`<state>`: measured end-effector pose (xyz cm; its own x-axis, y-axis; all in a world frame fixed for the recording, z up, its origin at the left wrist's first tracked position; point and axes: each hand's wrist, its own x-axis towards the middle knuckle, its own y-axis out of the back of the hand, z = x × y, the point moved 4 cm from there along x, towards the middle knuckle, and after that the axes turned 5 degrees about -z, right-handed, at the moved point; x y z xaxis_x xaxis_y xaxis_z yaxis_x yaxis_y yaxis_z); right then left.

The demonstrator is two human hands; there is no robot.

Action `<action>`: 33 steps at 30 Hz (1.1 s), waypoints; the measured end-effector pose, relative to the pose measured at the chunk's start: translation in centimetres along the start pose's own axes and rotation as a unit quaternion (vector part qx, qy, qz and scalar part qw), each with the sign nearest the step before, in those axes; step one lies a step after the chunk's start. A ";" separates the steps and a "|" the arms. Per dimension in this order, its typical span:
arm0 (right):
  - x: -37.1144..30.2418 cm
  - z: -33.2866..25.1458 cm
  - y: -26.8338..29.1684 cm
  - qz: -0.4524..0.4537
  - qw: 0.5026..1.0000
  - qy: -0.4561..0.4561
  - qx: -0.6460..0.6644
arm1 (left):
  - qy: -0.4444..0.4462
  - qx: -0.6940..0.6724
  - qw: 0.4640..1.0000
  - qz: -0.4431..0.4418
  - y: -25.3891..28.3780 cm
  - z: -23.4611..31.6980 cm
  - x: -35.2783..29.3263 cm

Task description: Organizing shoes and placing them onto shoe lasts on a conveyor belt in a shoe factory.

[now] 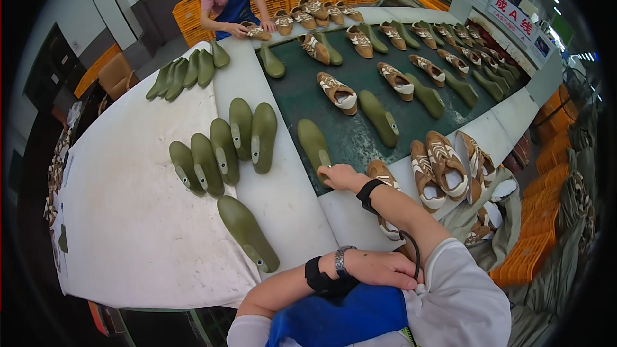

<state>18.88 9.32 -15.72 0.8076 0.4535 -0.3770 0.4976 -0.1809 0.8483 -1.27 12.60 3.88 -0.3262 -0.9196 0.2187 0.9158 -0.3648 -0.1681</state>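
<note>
Green shoe last (pixel 312 141), heel in right hand (pixel 342 177), toe beyond

Right hand (pixel 340 177) covers the near end of a green last (pixel 312 140). Right forearm (pixel 406 210) blocks the middle of a brown shoe (pixel 380 170). Left hand (pixel 380 268) fingers partly hidden (can't tell if holding anything). Co-worker (pixel 229 0): face blurred, head cut by top edge. Farthest shoes (pixel 475 35) too small for detail.

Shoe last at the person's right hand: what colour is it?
Olive green; the shoe last at the right hand shows in the head view, the only one.
</note>
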 end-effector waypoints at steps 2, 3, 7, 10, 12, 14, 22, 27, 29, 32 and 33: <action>-1.6 -0.2 0.0 0.005 1.000 -0.012 0.018 | 0.005 0.013 1.000 0.001 -0.3 0.2 0.2; -2.3 -0.1 0.5 0.004 1.000 -0.002 0.010 | 0.011 0.025 1.000 0.000 -0.4 0.3 0.3; -8.4 0.9 3.8 0.017 0.998 0.053 -0.013 | 0.023 0.037 0.999 -0.031 -1.1 0.3 1.3; -16.4 1.3 5.4 -0.171 0.984 -0.040 -0.017 | 0.015 0.022 0.999 -0.045 -2.1 0.2 2.4; -20.1 2.7 2.1 -0.281 0.957 -0.022 -0.063 | 0.028 0.014 0.997 -0.068 -2.6 0.0 3.3; -23.9 3.7 -2.0 -0.177 0.977 -0.003 -0.120 | 0.038 0.008 0.996 -0.086 -3.3 0.0 4.2; -26.8 2.2 -5.6 0.190 0.973 -0.116 0.066 | 0.089 -0.017 0.987 -0.136 -4.5 -0.7 6.6; -28.3 -0.1 -0.8 0.359 0.927 -0.048 0.098 | 0.117 -0.028 0.982 -0.146 -4.3 -0.8 8.5; -28.4 0.0 0.6 0.397 0.916 -0.012 0.059 | 0.106 -0.024 0.984 -0.140 -3.9 -0.6 9.4; -26.9 2.0 -0.9 0.278 0.957 0.027 0.080 | 0.089 0.012 0.988 -0.123 -2.9 0.1 10.6; -26.2 2.3 -1.9 0.185 0.975 0.003 0.119 | 0.071 0.023 0.991 -0.114 -2.7 0.4 11.1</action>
<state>-2.45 -4.23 -8.32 0.9445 0.3233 -0.0586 0.2322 -0.5305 0.8152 -7.31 3.45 7.14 -0.5519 -0.8270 0.1074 0.8236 -0.5607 -0.0850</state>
